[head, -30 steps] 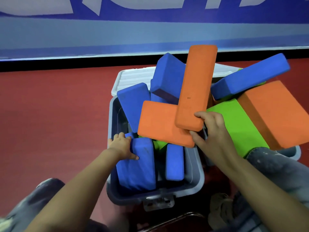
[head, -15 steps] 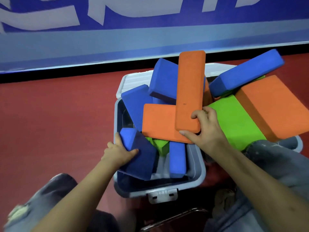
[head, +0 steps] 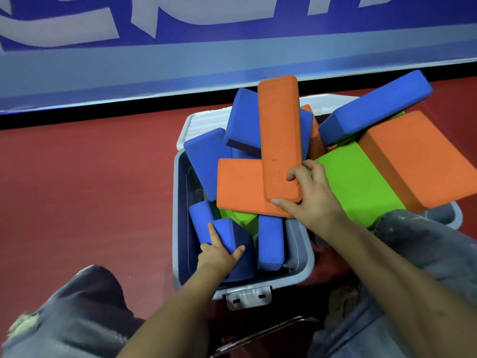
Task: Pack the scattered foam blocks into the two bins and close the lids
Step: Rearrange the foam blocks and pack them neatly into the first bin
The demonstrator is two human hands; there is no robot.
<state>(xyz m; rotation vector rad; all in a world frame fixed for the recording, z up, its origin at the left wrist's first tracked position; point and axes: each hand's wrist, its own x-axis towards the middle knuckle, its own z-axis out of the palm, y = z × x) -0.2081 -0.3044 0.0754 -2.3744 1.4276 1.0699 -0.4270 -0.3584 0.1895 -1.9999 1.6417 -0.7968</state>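
Two grey plastic bins are seen on the red floor, and the left grey plastic bin (head: 180, 228), taken as the landmark, stands with its white ribbed lid (head: 206, 120) hinged open at its far side and a grey latch (head: 249, 297) at its near rim. Inside this bin, at the near left corner, a blue foam block (head: 227, 236) is gripped by the left hand (head: 219, 254), thumb on the right face and fingers curled round the left face. Just right of that block, an upright blue foam slab (head: 271, 241) is seen standing in the bin, with a green foam piece (head: 245, 218) behind it. Across the top of the bin a flat orange foam block (head: 240, 187) is laid, and on it a long orange foam bar (head: 280, 135) is held at its near end by the right hand (head: 312, 195), fingers wrapped over the right edge and thumb pressed beneath the end. Further blue foam blocks (head: 206, 156) are piled at the far side of the bin. To the right of the bin, the second grey plastic bin (head: 449, 215) is overfilled with a large green foam block (head: 356, 182), a large orange foam block (head: 423, 161) and a long blue foam block (head: 374, 107), all standing above its rim.
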